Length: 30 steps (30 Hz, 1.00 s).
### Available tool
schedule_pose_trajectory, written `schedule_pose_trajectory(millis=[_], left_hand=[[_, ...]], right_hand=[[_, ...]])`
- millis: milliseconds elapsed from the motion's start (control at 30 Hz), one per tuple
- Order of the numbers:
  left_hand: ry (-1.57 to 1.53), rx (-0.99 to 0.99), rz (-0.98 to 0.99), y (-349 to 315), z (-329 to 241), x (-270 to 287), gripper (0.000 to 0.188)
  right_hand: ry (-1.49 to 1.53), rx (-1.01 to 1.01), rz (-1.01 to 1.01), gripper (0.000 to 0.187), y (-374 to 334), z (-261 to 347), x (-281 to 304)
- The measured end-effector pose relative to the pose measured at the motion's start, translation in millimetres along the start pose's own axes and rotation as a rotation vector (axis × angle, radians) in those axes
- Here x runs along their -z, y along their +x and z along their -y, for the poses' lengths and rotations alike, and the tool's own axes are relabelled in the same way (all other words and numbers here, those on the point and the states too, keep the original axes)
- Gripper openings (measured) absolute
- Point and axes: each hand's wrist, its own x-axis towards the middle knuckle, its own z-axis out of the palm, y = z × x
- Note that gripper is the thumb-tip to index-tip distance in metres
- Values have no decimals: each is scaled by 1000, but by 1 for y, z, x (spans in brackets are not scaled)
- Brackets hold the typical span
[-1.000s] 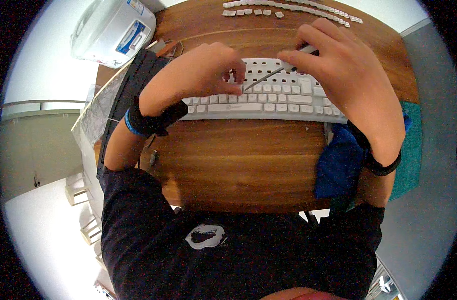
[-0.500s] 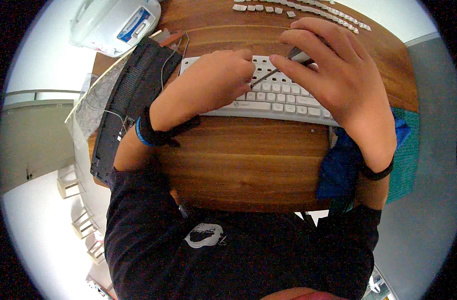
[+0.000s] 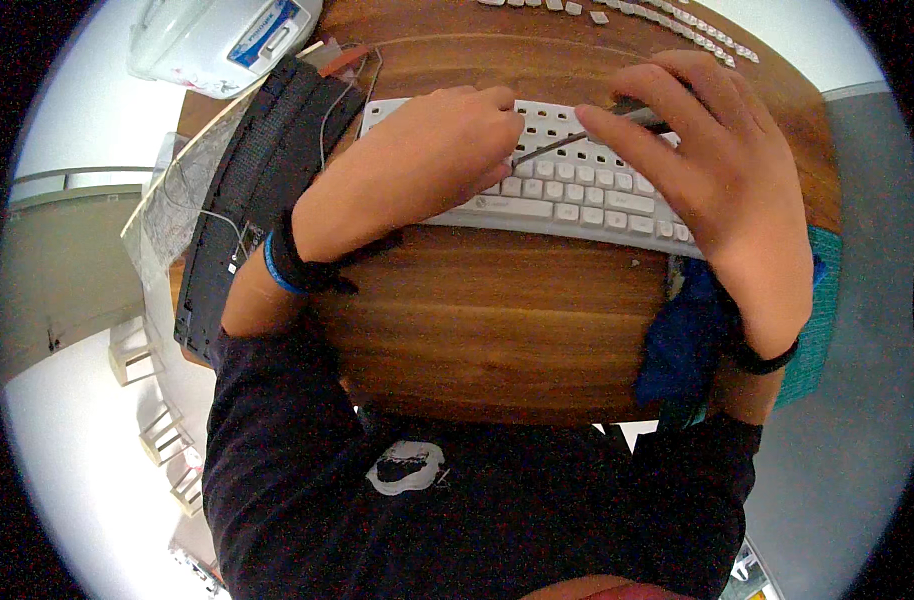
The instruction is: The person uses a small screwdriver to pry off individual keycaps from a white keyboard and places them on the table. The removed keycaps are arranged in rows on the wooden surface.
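Observation:
A white keyboard point(image 3: 517, 208) lies on the wooden table; its near rows carry keycaps, while its far rows show bare switches. My right hand point(image 3: 722, 165) is above the keyboard's right part, its fingers closed round the dark handle of a screwdriver point(image 3: 551, 147). The thin shaft slants left and down, with its tip close to the fingers of my left hand point(image 3: 447, 140). That hand is curled over the keyboard's left half, fingers pressed together. Whatever they pinch is hidden from view.
Several loose white keycaps point(image 3: 667, 18) stand in rows at the table's far edge. A black keyboard-like slab point(image 3: 242, 180) with a cable lies left, by clear plastic wrapping point(image 3: 157, 225). A white container point(image 3: 217, 45) is far left. A blue cloth point(image 3: 682, 335) and teal mat point(image 3: 825, 300) lie right.
My right hand has shifted slightly right, and the screwdriver's shaft lies flatter. My left hand has moved a little rightward, still curled. The whole view has shifted slightly.

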Motion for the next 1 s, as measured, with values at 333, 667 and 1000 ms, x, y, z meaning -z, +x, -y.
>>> schedule_pose_trajectory(millis=[333,667,1000], left_hand=[[-83,-77,-24,0,12,-3,20],[-198,-31,-1,0,15,4,21],[-356,11,-185,53,38,22,23]], right_hand=[[28,-41,54,34,-10,-10,-6],[79,-160,200,28,-22,-15,-4],[82,-143,160,18,-30,-24,-4]])
